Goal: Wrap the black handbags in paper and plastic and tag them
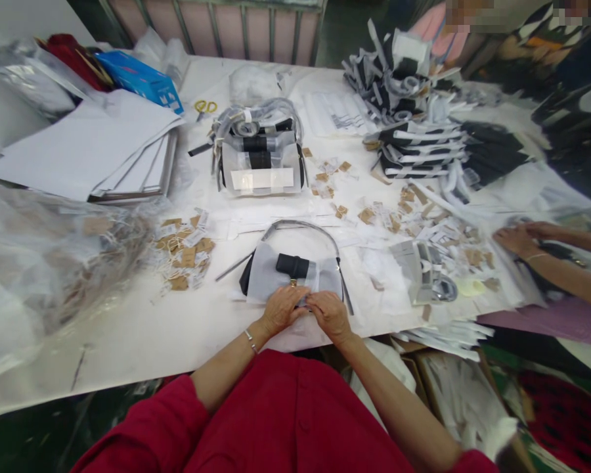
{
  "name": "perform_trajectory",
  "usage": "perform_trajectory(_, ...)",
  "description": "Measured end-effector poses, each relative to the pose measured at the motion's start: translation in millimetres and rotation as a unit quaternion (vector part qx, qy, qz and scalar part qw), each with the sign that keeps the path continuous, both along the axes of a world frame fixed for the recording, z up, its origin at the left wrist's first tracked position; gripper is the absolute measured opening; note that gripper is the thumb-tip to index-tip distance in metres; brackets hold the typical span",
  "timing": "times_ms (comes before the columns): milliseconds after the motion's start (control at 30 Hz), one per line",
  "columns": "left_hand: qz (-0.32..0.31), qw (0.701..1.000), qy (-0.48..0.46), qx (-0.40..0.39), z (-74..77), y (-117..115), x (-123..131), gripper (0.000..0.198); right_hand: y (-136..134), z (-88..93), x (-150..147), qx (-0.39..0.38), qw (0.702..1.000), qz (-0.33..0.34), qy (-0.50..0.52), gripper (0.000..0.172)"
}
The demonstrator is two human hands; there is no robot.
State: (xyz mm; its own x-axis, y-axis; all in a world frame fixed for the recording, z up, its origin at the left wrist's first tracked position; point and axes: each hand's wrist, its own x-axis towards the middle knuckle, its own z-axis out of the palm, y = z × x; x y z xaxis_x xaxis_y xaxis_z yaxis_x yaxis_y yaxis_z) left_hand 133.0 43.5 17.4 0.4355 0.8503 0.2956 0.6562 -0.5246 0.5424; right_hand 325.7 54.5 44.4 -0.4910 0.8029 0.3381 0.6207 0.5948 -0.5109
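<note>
A black handbag (266,269) lies on the table before me, its front covered with pale wrapping sheet and its wrapped handle arched towards the far side. A dark flap strap (292,265) with a small gold clasp shows at its middle. My left hand (284,310) is closed at the bag's near edge, just below the clasp. Beside it my right hand (329,315) pinches the same edge, the fingertips of both hands almost meeting. What exactly lies between the fingertips is hidden.
Wrapped bags (263,157) stand beyond, with yellow scissors (205,106) behind. Brown tags (184,253) lie left and right. White sheets (93,141) and a blue box (140,80) sit at left. Stacked bags (418,151) stand at right, near a co-worker's hands (519,238).
</note>
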Motion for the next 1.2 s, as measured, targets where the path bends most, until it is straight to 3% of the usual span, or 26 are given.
perform_trajectory(167, -0.01, 0.999, 0.031, -0.028, 3.4, 3, 1, 0.031, -6, 11.6, 2, -0.001, 1.0, -0.005, -0.015, 0.014)
perform_trajectory(300, -0.028, 0.998, 0.052, -0.008, 4.1, 5, 2, 0.024, -46, 19.5, 16, -0.082, 0.992, -0.089, 0.04, 0.014)
perform_trajectory(367, -0.032, 0.998, 0.054, -0.002, 3.6, 6, 2, 0.025, -71, 16.6, 19, -0.176, 0.967, -0.17, 0.069, 0.016)
perform_trajectory(467, -0.036, 0.997, 0.065, -0.006, 2.7, 6, 2, 0.026, -92, 4.2, 9, -0.313, 0.907, -0.269, 0.091, 0.019)
perform_trajectory(533, -0.041, 0.997, 0.071, -0.011, 2.3, 6, 1, 0.026, -92, -5.1, -5, -0.345, 0.887, -0.297, 0.072, 0.033)
perform_trajectory(600, -0.043, 0.997, 0.068, -0.014, 2.2, 6, 1, 0.026, -84, -12.3, -21, -0.336, 0.888, -0.313, 0.018, 0.041)
perform_trajectory(700, -0.042, 0.997, 0.06, -0.015, 3.2, 7, 0, 0.025, -70, -18.5, -37, -0.329, 0.882, -0.329, -0.066, 0.026)
perform_trajectory(800, -0.04, 0.997, 0.06, -0.026, 5.6, 8, 1, 0.025, -65, -23.2, -39, -0.326, 0.89, -0.307, -0.083, 0.007)
perform_trajectory(933, -0.035, 0.997, 0.058, -0.042, 7.8, 7, 2, 0.026, -80, -26.8, -23, -0.259, 0.937, -0.231, -0.034, 0.013)
perform_trajectory(1033, -0.032, 0.997, 0.058, -0.038, 8.6, 7, 2, 0.024, -98, -21.2, -5, -0.161, 0.979, -0.121, 0.026, 0.012)
perform_trajectory(1200, -0.042, 0.997, 0.068, -0.014, 13.3, 6, 2, 0.022, -98, -1.3, 12, -0.063, 0.995, 0.014, 0.078, 0.025)
